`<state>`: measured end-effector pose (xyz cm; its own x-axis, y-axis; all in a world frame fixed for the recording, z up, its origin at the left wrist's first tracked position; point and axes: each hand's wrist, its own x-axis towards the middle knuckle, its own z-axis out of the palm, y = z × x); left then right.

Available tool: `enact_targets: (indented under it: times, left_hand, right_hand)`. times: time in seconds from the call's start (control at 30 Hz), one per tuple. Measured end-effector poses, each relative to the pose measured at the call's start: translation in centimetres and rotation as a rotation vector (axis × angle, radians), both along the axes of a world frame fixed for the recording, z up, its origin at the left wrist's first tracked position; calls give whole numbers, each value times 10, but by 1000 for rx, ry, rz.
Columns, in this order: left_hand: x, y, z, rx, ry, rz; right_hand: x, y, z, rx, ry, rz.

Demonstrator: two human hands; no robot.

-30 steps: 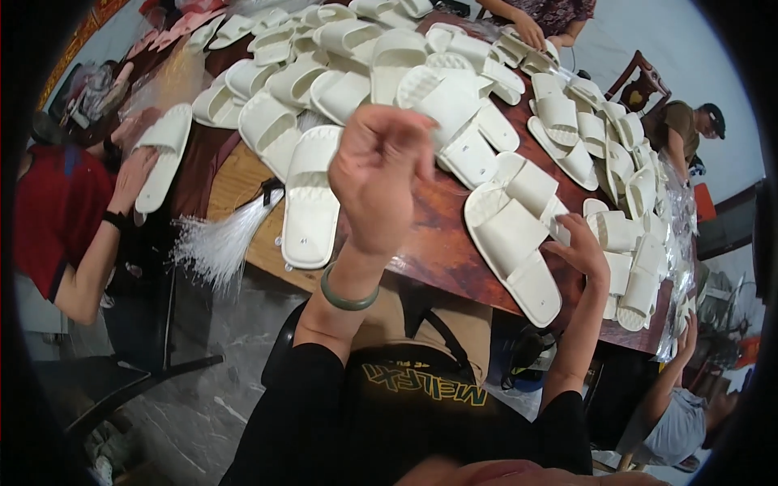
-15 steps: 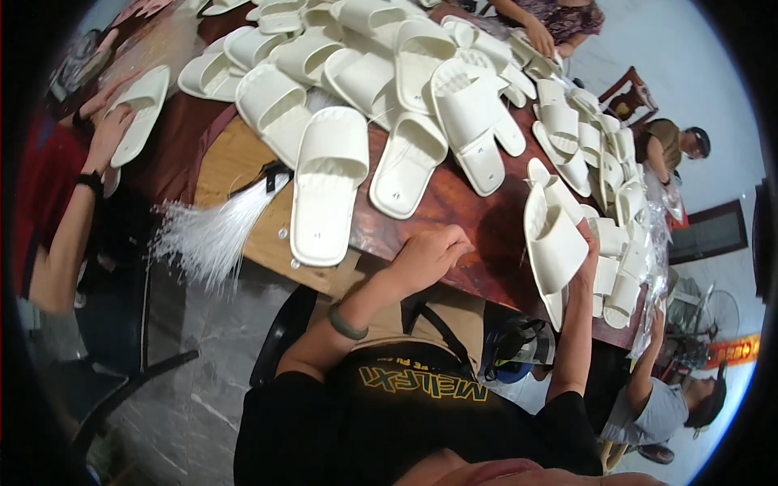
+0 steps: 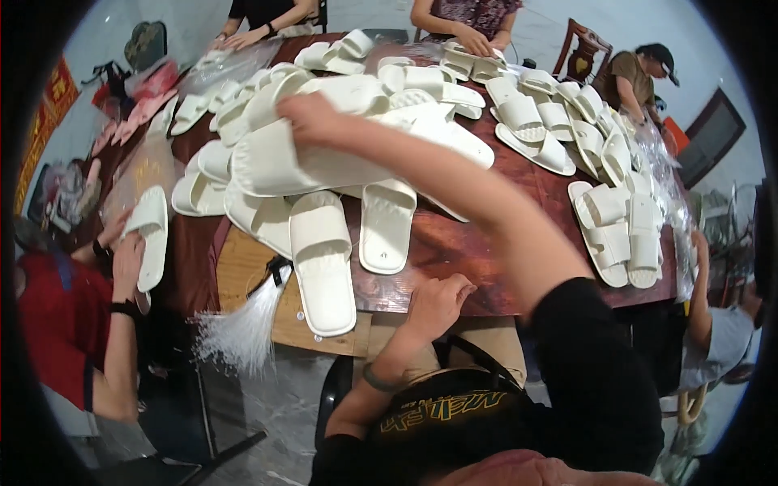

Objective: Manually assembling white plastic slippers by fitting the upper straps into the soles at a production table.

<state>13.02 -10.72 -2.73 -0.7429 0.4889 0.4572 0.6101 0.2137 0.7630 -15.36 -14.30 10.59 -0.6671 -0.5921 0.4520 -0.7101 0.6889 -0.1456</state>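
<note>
My right arm stretches across the table to the left, and my right hand point(image 3: 306, 120) is closed on a white slipper point(image 3: 263, 162) at the heap; motion blurs it, and the hand covers part of the slipper. My left hand point(image 3: 438, 306) rests by the table's near edge with its fingers curled together; whether something small is pinched there I cannot make out. Between my hands and the heap, one white slipper point(image 3: 322, 263) points toward me over the edge, and another slipper point(image 3: 387, 227) lies to its right.
A bundle of white plastic strands point(image 3: 247, 320) hangs at the wooden board point(image 3: 312, 328). Slippers in rows point(image 3: 604, 227) lie at the right of the dark red table point(image 3: 474, 263). Several people work around it; one in red at left holds a slipper point(image 3: 151, 243). Clear plastic wrap point(image 3: 681, 219) lies far right.
My right hand has swung from the right side, where it held slippers, to the heap at left. Those slippers now lie on the right. The view has shifted; my left hand stays curled.
</note>
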Motion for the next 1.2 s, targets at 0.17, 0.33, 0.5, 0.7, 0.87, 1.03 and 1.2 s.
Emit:
enact_targets:
  times: [0.17,0.33,0.5,0.7,0.87,1.03,1.2]
  left_hand:
    - [2,10,6,251,-179,-145]
    - [-4,-9,15,32,38,-15]
    - [2,4,17,-16,-89,-43]
    - [-5,13,23,-116,-154,-66]
    - [-25,59,64,-334,-119,-219]
    - [-57,120,68,-480,4,-349]
    - [-83,150,44,-486,-72,-331]
  right_hand:
    - [-5,2,-32,136,-36,-238]
    - [65,45,-16,27,285,63]
    - [151,211,-15,182,258,-150]
    - [238,406,-28,257,176,-773]
    - [318,497,-7,187,277,-914]
    - [348,554,19,218,604,-1170]
    - [341,630,-1,-115,-167,-1575]
